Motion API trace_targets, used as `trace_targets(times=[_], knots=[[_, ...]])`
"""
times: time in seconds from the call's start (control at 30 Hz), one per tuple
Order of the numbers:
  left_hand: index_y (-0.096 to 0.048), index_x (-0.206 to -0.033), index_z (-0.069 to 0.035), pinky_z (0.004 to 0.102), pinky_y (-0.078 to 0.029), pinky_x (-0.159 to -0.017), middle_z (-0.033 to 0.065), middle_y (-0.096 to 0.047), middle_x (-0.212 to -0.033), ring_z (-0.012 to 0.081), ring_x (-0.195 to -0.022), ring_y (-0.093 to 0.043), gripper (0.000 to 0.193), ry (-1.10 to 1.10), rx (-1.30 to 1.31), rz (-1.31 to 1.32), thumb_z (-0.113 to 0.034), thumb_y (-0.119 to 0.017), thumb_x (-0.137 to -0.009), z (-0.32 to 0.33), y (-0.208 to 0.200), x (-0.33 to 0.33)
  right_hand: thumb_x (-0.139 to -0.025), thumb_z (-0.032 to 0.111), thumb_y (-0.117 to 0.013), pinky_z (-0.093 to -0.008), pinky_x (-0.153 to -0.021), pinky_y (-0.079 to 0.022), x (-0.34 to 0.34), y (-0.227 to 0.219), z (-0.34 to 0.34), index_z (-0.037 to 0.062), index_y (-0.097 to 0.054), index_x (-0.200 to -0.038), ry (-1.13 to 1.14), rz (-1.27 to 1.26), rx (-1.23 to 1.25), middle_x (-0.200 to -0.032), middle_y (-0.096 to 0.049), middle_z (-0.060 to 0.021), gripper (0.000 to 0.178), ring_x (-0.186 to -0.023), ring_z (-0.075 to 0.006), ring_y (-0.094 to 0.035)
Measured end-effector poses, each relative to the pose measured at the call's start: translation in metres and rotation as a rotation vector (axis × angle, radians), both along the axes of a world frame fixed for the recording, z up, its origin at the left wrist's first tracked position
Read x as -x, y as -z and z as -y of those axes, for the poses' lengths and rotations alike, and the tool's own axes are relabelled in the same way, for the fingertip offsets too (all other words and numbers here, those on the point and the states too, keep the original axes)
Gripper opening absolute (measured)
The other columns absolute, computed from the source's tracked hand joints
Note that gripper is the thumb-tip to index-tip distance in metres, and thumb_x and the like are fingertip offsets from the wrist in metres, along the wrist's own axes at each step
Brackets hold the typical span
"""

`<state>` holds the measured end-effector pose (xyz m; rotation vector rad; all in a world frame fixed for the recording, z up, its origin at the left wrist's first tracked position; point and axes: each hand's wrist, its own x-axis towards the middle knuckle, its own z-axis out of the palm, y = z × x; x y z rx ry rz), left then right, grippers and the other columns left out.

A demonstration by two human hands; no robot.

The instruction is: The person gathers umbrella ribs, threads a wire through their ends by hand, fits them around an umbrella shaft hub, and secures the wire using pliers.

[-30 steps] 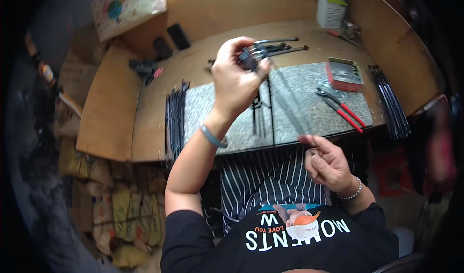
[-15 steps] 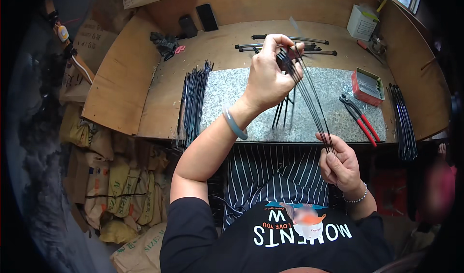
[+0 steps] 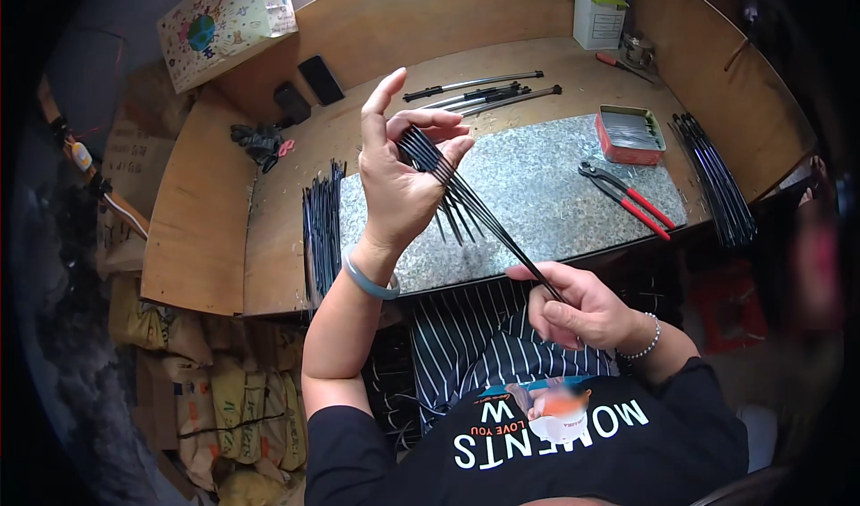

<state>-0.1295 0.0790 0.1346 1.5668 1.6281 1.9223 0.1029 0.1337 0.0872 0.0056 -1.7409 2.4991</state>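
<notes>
My left hand is raised over the left part of a speckled grey stone slab. Its thumb and lower fingers close on the upper ends of a bundle of thin black rods, while the index finger points up and away. Near the slab's front edge, my right hand pinches the rods' converging lower ends in closed fingers. Several shorter black ends poke out below my left palm. The slab lies flat on the wooden bench beneath both hands.
Black rods lie in a pile at left and another at right. Red-handled pliers rest on the slab by an open tin of thin pieces. Metal-and-black rods, a phone and a white box sit farther back.
The whole view has tilted and shifted. My left index finger has lifted off the rods. Rods that were spread apart now run together toward my right hand.
</notes>
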Motion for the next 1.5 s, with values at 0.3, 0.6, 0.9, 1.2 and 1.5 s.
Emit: trace_targets(times=[0.3,0.6,0.9,1.2,1.5], knots=[[-0.036,-0.127,-0.007,0.0337,-0.047,-0.089,0.0181,-0.039,-0.128,0.0298,-0.118,-0.043,0.061,-0.270,-0.385,-0.537,-0.008,-0.069,-0.076,0.039,0.067,-0.006,-0.095,0.011,-0.037,-0.0152,-0.032,-0.024,0.021,-0.028,-0.007,-0.0069,-0.034,-0.128,0.274,-0.066,0.121,-0.055,-0.036,0.0023,0.038,-0.038,-0.0019,-0.027],[-0.063,-0.085,-0.004,0.0387,-0.049,-0.070,0.0176,-0.062,-0.082,0.0350,-0.078,-0.060,0.027,-1.120,0.963,-0.320,-0.030,-0.058,-0.084,0.251,0.117,0.096,-0.096,0.011,-0.032,-0.0142,-0.031,-0.024,0.059,-0.022,-0.003,-0.0055,-0.030,-0.131,0.141,-0.103,0.254,-0.056,-0.036,0.0010,0.039,-0.037,-0.0016,-0.025],[-0.066,-0.072,-0.003,0.0432,-0.048,-0.069,0.0206,-0.063,-0.073,0.0380,-0.074,-0.061,0.040,-0.815,1.237,-0.091,-0.041,-0.058,-0.081,0.272,0.131,0.096,-0.097,0.009,-0.031,-0.0132,-0.030,-0.024,0.079,-0.011,-0.007,-0.0048,-0.033,-0.130,0.324,-0.133,0.154,-0.057,-0.037,0.0014,0.036,-0.037,-0.0007,-0.025],[-0.066,-0.077,-0.003,0.0409,-0.049,-0.069,0.0198,-0.064,-0.073,0.0342,-0.073,-0.063,0.029,-1.002,0.810,-0.398,-0.032,-0.064,-0.077,0.220,0.161,0.181,-0.097,0.009,-0.030,-0.0133,-0.030,-0.024,0.075,-0.021,-0.007,-0.0043,-0.035,-0.129,0.359,-0.185,0.135,-0.057,-0.037,0.0015,0.035,-0.036,-0.0005,-0.024],[-0.068,-0.084,-0.002,0.0413,-0.049,-0.069,0.0213,-0.063,-0.074,0.0364,-0.077,-0.062,0.026,-1.133,1.020,-0.462,-0.026,-0.064,-0.077,0.203,0.120,0.185,-0.098,0.013,-0.033,-0.0138,-0.030,-0.022,0.058,-0.007,-0.029,-0.0041,-0.038,-0.128,0.440,-0.138,0.053,-0.056,-0.041,0.0009,0.035,-0.035,0.0002,-0.025]])
